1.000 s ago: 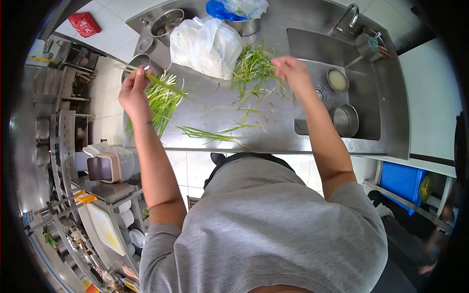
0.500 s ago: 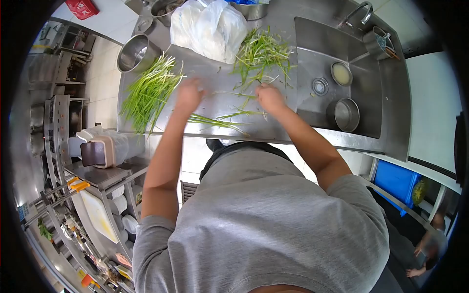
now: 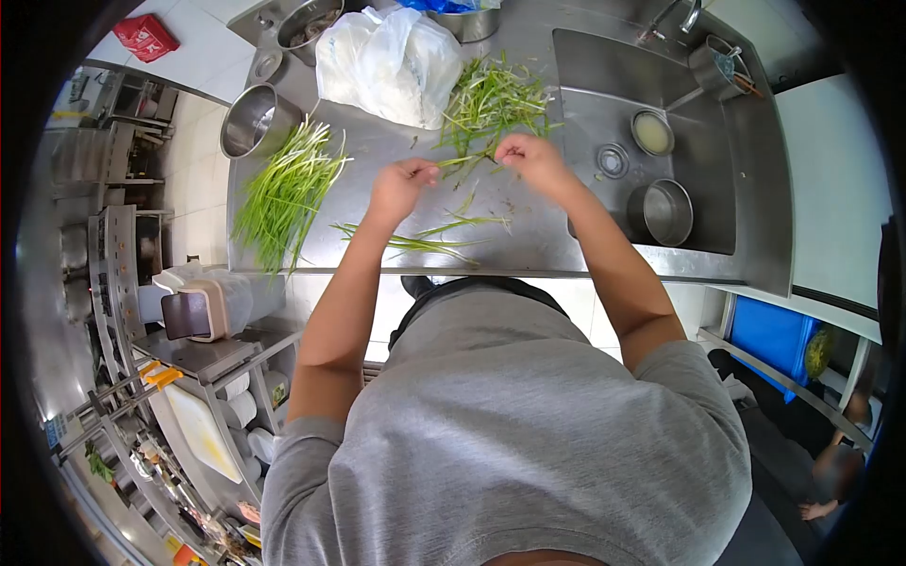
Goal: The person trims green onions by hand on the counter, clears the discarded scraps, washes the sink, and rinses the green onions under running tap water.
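Note:
Both hands are over the steel counter (image 3: 538, 247). My left hand (image 3: 404, 187) is closed, its fingertips pinching a thin green stalk (image 3: 458, 161) that stretches toward the right. My right hand (image 3: 530, 158) is closed too, fingertips together at the stalk's other end. Beyond it lies a loose heap of green stalks (image 3: 495, 102). A larger bundle of long green stalks with white ends (image 3: 288, 200) rests on the counter's left side. Several loose stalks (image 3: 425, 242) lie near the front edge, below my hands.
A white plastic bag (image 3: 387, 71) stands at the back, beside a steel pot (image 3: 253, 123). On the right is a sink (image 3: 703, 212) holding two metal bowls, under a faucet (image 3: 691, 17). Another person's hand (image 3: 816, 510) shows at the lower right.
My left hand has moved right, toward my right hand, and now pinches a stalk. My right hand has risen slightly. The view has shifted a little.

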Motion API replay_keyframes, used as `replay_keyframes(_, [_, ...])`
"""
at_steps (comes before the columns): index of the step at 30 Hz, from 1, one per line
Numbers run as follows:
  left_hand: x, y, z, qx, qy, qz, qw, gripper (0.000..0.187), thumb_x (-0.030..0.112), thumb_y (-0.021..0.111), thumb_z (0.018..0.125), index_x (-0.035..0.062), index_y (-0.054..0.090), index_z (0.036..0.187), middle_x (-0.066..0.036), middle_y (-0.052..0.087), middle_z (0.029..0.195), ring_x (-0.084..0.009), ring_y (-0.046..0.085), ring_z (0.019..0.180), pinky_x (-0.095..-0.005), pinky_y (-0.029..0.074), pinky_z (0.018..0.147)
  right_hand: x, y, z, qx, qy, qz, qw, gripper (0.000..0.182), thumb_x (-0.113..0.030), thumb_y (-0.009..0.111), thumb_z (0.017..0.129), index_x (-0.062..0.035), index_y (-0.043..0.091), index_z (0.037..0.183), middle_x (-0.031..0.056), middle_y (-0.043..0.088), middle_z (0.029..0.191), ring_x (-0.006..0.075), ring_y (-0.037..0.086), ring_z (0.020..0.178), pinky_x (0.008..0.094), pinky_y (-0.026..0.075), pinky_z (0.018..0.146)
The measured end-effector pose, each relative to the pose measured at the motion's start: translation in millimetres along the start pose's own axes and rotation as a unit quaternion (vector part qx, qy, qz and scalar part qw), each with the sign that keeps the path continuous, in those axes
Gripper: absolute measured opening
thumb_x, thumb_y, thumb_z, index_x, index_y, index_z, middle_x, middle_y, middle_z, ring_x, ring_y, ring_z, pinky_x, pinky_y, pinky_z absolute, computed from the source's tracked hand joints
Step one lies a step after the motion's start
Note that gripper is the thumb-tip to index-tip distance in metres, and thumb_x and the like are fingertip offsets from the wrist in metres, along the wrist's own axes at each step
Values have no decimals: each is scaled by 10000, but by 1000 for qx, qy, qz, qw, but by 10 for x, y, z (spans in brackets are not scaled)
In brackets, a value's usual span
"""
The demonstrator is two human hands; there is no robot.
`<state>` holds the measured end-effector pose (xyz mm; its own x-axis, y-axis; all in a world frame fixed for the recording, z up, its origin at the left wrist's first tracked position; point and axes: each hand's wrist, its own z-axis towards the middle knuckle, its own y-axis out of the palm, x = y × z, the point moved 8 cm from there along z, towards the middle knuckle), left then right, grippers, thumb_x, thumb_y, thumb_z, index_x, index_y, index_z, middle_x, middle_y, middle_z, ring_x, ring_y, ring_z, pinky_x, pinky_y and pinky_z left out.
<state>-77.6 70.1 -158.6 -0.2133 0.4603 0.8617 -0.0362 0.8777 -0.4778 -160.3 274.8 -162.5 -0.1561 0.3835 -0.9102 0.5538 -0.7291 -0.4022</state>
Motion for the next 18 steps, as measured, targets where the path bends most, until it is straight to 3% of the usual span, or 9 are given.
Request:
replay_keyframes(3, [99,-145,-27,4,-11,7,1000,185,177,628,863,13,685,927,-25,664,709,-81,567,651,-241,434,616,40,-94,25,27,3,60,998,130,-26,603,818,-53,646,938,47,659,870,130,581,770,271,468,712])
replay_keyframes(5, [123,-164,-32,-2,-15,-2,1000,186,187,624,867,32,688,947,-35,665,710,-72,571,661,-239,438,625,60,-84,76,35,27,97,994,140,-34,606,821,-62,649,952,73,663,924,167,597,803,288,473,746])
replay_keyframes(6, [146,-236,-20,16,-14,43,999,175,187,618,859,53,691,946,-55,669,719,-116,597,664,-257,453,627,53,-81,116,39,39,115,992,146,-38,608,823,-67,651,960,85,664,951,185,605,819,296,476,763])
replay_keyframes(7, [168,-342,0,33,-15,89,995,168,187,613,852,74,695,944,-75,674,729,-159,622,668,-275,467,630,-131,-234,157,139,-42,35,989,151,-52,613,822,-67,649,967,84,662,948,211,608,824,313,480,767])
replay_keyframes(9, [205,-683,78,89,12,226,970,158,192,609,837,116,704,939,-101,680,770,-226,653,716,-322,488,665,-519,-402,68,325,-195,-129,916,165,-80,621,819,-68,646,981,82,658,940,264,615,832,348,488,775])
replay_keyframes(12, [321,-1380,110,159,69,477,862,218,224,645,799,145,693,997,-125,671,944,-272,632,910,-409,474,794,-676,-124,91,178,-239,-198,934,110,-92,626,802,-78,641,910,131,626,918,336,586,875,413,465,773])
replay_keyframes(14, [368,-1548,-62,269,56,579,768,277,228,665,780,132,671,1041,-136,645,1028,-286,594,995,-425,451,854,-367,400,-1,-47,-115,-179,976,83,-126,610,799,-71,628,859,122,608,884,325,581,880,417,460,757])
replay_keyframes(16, [299,-1496,-131,265,58,582,767,335,233,683,762,115,650,1074,-145,625,1083,-305,565,1049,-428,435,898,33,864,-196,-205,-38,-304,930,88,-142,598,785,-76,617,841,119,613,919,312,577,921,417,450,786])
replay_keyframes(18, [41,-1123,-126,143,70,485,860,388,239,701,745,93,631,1098,-153,612,1109,-328,546,1071,-417,427,927,153,983,-380,-124,-111,-340,925,60,-124,587,767,-76,594,803,106,596,876,305,567,903,427,436,787])
